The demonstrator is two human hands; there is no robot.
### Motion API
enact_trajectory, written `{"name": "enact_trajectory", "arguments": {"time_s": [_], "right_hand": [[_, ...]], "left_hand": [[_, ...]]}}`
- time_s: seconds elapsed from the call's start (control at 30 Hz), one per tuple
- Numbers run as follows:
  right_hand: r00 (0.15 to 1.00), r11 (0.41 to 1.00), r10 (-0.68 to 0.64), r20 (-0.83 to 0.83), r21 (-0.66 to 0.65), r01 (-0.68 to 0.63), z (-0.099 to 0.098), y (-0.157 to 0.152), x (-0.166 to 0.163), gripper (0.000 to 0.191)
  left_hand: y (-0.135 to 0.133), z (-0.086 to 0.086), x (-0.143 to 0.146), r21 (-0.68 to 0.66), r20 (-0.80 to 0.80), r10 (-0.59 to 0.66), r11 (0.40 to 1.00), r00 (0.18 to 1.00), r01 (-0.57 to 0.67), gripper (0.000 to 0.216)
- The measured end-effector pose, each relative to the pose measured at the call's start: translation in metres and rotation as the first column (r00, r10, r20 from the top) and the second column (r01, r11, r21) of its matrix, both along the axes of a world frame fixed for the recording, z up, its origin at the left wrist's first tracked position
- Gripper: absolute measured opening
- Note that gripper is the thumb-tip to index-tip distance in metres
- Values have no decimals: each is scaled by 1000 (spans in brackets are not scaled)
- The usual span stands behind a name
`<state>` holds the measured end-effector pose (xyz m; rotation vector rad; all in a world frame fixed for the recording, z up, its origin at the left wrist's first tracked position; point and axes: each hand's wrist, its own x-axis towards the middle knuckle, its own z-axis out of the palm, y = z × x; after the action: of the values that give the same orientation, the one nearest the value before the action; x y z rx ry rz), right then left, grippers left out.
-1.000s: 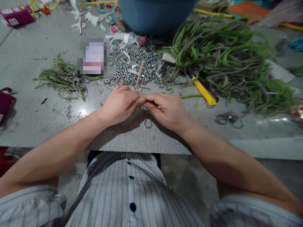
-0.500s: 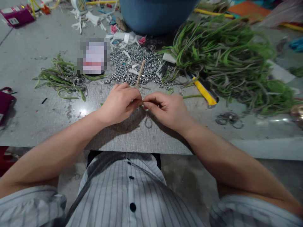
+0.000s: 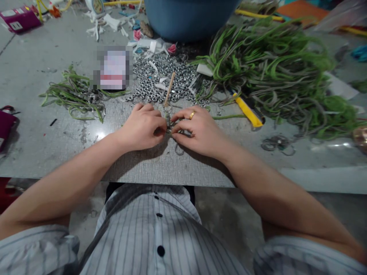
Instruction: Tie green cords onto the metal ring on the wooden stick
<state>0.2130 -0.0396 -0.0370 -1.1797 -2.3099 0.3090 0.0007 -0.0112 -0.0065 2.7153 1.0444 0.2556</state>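
My left hand and my right hand meet at the middle of the grey table. Both pinch a small grey cord loop with a metal ring held between their fingertips. A loop of the cord trails toward me on the table. A gold ring sits on a finger of my right hand. Just beyond the hands stands a thin wooden stick in front of a pile of metal rings.
A big heap of green and grey cords lies at the right, a smaller bunch at the left. A yellow utility knife lies right of my hand. A blue tub stands at the back. A few grey loops lie at the right front.
Both hands have dropped a little toward the table and my right hand has turned, so its ringed finger now shows on top. The pinched piece stays between the fingertips.
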Motion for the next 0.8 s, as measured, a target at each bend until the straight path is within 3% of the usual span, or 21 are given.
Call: {"name": "enact_trajectory", "arguments": {"time_s": [0.37,0.6,0.8], "right_hand": [[998,998,-32,45,50,30,-1,2,5,16],[997,999,-43,61,26,41,-2,2,1,18],[999,999,-41,33,-22,42,-2,3,0,18]], "left_hand": [[-1,-1,3,15,-28,22,1000,999,-22,19],[-4,6,6,-37,-88,55,998,995,-58,21],[-1,0,5,-1,-80,61,998,995,-62,21]]}}
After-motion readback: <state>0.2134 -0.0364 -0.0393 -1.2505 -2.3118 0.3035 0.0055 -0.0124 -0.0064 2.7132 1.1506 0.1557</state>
